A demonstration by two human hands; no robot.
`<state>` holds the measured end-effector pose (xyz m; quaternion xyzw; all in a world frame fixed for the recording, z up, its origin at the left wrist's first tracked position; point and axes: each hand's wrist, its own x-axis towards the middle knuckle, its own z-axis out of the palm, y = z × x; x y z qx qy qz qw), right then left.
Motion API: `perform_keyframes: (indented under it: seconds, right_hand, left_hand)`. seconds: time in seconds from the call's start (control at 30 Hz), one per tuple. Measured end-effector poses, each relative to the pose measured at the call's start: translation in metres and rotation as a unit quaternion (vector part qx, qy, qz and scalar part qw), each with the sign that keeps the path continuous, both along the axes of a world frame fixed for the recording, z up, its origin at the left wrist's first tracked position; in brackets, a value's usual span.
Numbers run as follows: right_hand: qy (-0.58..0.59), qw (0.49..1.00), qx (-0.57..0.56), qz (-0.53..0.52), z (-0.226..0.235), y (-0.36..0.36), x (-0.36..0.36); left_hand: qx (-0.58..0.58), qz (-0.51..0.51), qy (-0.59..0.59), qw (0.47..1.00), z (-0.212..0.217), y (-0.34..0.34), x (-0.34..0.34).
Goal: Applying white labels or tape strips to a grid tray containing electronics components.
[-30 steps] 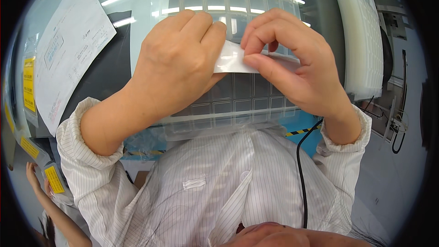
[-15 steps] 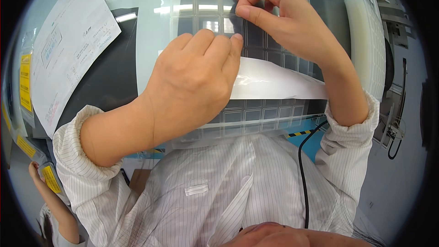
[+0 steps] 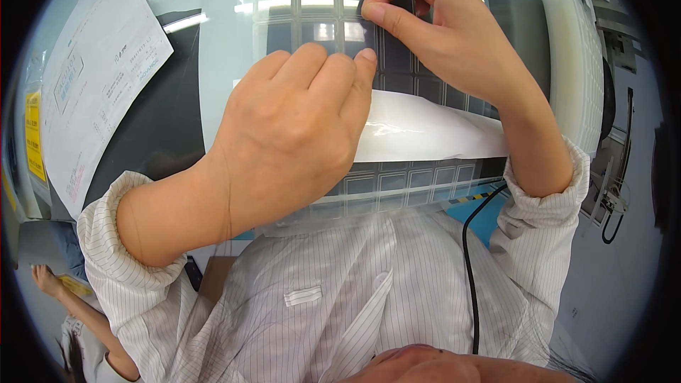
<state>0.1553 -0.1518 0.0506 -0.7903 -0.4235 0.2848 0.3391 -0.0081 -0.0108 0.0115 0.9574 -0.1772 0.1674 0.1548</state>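
My left hand [image 3: 294, 110] is closed with its knuckles up. From under its curled fingers a white glossy sheet [image 3: 433, 128] stretches right, bowed over a clear plastic tray [image 3: 397, 183] with square compartments; the grip itself is hidden. Farther off, my right hand [image 3: 425, 10] makes a pinch above the tray, thumb against curled fingers. A small dark edge shows at its fingertips, and most of that piece is hidden.
A printed paper sheet [image 3: 99, 74] lies at the left, with yellow labels [image 3: 34, 135] beside it. Stacked pale trays [image 3: 573, 64] stand at the right. A black cable [image 3: 468, 276] hangs by my chest. Another person's arm [image 3: 89, 315] reaches in at lower left.
The view has shifted slightly. Both hands keep nearly the same poses over the tray. At lower left the other person's hand has moved down and left.
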Motion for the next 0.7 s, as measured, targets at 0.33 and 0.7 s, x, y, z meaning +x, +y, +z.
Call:
perform_keyframes:
  seconds: [0.33,0.7]
  right_hand:
    - [-0.035,0.999,0.03,0.005,-0.003,-0.001,-0.002]
    - [-0.028,0.963,0.237,0.124,-0.027,-0.005,0.014]
  left_hand:
    - [0.004,0.0,-0.002,1.0,-0.002,0.001,0.002]
    - [-0.003,0.007,-0.014,1.0,-0.006,0.0,0.004]
